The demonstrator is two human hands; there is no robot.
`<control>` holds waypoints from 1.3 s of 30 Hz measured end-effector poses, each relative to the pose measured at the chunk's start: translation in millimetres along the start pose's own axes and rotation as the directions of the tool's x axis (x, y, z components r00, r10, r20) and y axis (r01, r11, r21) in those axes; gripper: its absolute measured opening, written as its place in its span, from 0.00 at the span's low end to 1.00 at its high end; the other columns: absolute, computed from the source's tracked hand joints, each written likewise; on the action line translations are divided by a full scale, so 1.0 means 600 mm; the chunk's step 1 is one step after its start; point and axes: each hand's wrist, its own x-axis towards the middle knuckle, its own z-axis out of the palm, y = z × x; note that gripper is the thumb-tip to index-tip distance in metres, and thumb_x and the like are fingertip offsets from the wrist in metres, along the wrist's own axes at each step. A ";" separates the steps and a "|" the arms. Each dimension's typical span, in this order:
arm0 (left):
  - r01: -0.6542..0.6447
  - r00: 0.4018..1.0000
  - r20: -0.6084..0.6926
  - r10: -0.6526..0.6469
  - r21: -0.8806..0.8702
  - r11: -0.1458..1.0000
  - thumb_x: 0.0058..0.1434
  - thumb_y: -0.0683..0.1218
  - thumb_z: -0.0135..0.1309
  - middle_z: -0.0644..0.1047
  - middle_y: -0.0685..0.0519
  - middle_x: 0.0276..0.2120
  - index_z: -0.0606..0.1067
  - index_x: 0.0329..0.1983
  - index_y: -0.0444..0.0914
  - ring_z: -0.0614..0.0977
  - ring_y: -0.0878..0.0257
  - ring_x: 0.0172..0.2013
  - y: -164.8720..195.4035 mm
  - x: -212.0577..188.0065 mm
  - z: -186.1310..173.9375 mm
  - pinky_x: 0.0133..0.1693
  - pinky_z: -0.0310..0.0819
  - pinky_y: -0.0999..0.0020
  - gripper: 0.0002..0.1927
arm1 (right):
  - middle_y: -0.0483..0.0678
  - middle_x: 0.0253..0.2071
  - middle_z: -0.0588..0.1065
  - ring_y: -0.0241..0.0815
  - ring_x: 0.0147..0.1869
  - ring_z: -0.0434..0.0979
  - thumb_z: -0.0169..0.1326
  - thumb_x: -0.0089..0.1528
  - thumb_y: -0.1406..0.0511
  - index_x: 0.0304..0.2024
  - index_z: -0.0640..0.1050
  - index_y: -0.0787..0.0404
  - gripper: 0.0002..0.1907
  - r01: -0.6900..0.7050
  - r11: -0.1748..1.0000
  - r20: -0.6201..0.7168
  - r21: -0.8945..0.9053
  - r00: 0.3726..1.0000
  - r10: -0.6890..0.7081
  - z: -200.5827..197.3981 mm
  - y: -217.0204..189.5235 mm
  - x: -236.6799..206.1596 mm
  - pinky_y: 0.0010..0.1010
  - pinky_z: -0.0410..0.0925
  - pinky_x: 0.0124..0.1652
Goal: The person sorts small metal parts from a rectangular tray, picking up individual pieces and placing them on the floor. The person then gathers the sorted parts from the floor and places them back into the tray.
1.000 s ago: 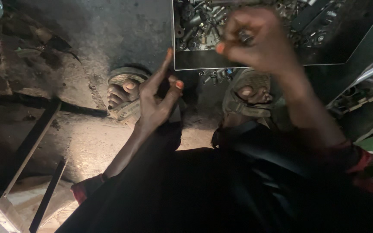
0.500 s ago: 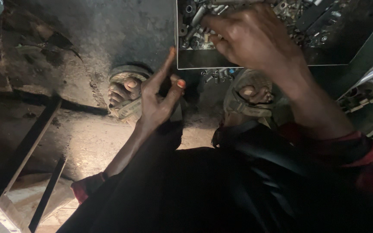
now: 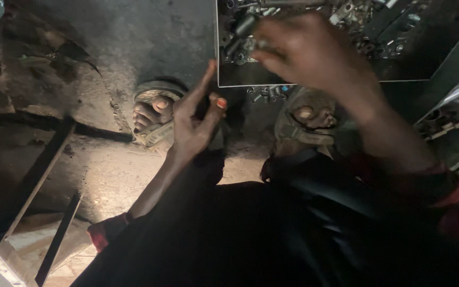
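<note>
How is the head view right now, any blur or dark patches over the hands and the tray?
Head view: right hand smeared by motion blur over the metal tray; left hand sharper; ground lit in one bright patch; lower frame nearly black.

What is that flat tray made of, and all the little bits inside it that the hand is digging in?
The flat grey tray looks like thin sheet metal: its straight edge catches the light in a bright line. The small silvery bits in it seem to be steel bolts and nuts, dull and a little shiny, though blurred. The right hand reaches among them; the left hand hovers beside the tray.
</note>
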 end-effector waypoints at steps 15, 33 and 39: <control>-0.013 1.000 0.017 0.013 0.006 1.000 0.72 0.42 0.54 0.81 0.52 0.29 0.59 0.75 0.33 0.83 0.67 0.29 -0.022 -0.003 0.002 0.36 0.83 0.68 0.31 | 0.51 0.34 0.79 0.36 0.32 0.76 0.56 0.78 0.65 0.44 0.79 0.63 0.09 0.026 0.988 -0.360 0.155 0.932 0.032 -0.013 0.014 -0.026 0.24 0.68 0.32; 0.015 1.000 0.010 -0.015 0.006 1.000 0.70 0.41 0.54 0.80 0.56 0.28 0.60 0.74 0.34 0.82 0.70 0.28 -0.015 0.004 0.002 0.34 0.83 0.72 0.31 | 0.47 0.28 0.81 0.35 0.26 0.78 0.63 0.68 0.61 0.49 0.85 0.57 0.10 -0.012 0.944 -0.192 -0.330 0.980 -0.054 -0.011 -0.021 0.015 0.31 0.68 0.27; -0.027 1.000 0.012 0.027 0.011 1.000 0.72 0.39 0.54 0.79 0.53 0.32 0.59 0.77 0.36 0.81 0.67 0.33 -0.003 -0.004 -0.002 0.40 0.80 0.70 0.32 | 0.47 0.31 0.81 0.41 0.39 0.84 0.65 0.65 0.65 0.39 0.82 0.61 0.06 0.019 0.949 -0.218 -0.315 0.972 -0.092 0.001 -0.020 0.028 0.40 0.76 0.45</control>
